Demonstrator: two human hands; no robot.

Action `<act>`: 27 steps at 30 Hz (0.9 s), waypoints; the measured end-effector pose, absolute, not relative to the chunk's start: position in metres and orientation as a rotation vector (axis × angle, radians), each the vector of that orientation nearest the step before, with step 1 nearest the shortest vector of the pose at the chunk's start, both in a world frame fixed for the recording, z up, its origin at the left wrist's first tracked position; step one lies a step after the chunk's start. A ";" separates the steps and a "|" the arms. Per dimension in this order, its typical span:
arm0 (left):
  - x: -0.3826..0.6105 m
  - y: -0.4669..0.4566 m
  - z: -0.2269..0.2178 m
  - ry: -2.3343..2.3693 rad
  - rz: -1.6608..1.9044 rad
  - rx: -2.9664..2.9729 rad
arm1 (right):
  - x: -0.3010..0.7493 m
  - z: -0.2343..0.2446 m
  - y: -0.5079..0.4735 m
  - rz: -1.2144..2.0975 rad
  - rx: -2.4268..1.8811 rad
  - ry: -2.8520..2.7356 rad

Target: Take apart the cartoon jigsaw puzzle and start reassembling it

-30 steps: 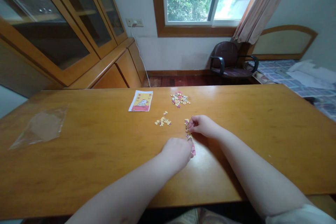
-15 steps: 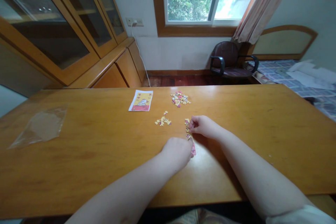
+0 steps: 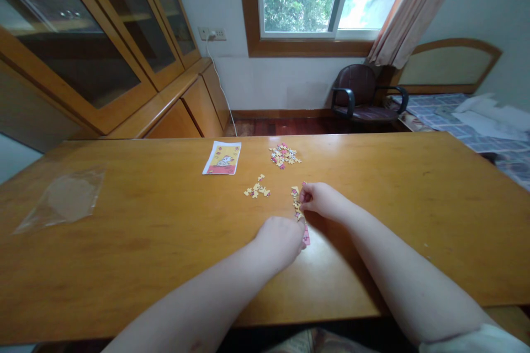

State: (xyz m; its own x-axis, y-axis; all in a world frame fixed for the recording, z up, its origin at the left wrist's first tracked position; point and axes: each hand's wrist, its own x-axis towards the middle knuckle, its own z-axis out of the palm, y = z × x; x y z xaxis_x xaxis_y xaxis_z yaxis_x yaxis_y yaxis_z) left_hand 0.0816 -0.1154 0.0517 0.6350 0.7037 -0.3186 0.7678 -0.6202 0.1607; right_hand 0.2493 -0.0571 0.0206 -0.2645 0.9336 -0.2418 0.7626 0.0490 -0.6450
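A narrow strip of joined jigsaw pieces [image 3: 296, 204], yellow at the far end and pink at the near end, lies on the wooden table in front of me. My left hand [image 3: 281, 238] is closed over its near part, fingers curled on the pieces and hiding some of them. At the strip's right side, further up, my right hand [image 3: 318, 197] pinches at its edge with thumb and fingertips. A small pink-tipped piece shows at those fingers. Left of the strip lies a small group of loose yellow pieces [image 3: 255, 191].
Behind the hands sits a bigger pile of mixed puzzle pieces [image 3: 285, 155]. A picture card [image 3: 223, 159] of a white animal on yellow and pink lies to its left. A clear plastic bag [image 3: 70, 197] is on the table's left part. A chair [image 3: 360, 94] stands beyond the table.
The strip's near end has shifted very slightly to the right. Both hands keep nearly the same place and grip; the loose pieces have not moved.
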 end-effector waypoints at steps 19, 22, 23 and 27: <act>0.083 -0.117 0.056 1.182 -0.368 2.592 | 0.249 0.017 -0.057 1.016 -1.751 -2.102; 0.083 -0.117 0.055 1.175 -0.357 2.598 | 0.248 0.019 -0.057 1.010 -1.749 -2.111; 0.082 -0.116 0.054 1.179 -0.346 2.597 | 0.248 0.020 -0.058 1.006 -1.751 -2.112; 0.082 -0.117 0.054 1.187 -0.334 2.589 | 0.249 0.024 -0.058 0.994 -1.762 -2.113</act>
State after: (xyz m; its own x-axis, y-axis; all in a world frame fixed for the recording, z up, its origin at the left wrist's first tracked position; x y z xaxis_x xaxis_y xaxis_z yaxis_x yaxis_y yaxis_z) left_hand 0.0822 -0.1166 0.0538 0.6372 0.7019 -0.3184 0.7650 -0.6264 0.1501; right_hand 0.2489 -0.0583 0.0236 -0.2597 0.9327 -0.2502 0.7873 0.0545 -0.6141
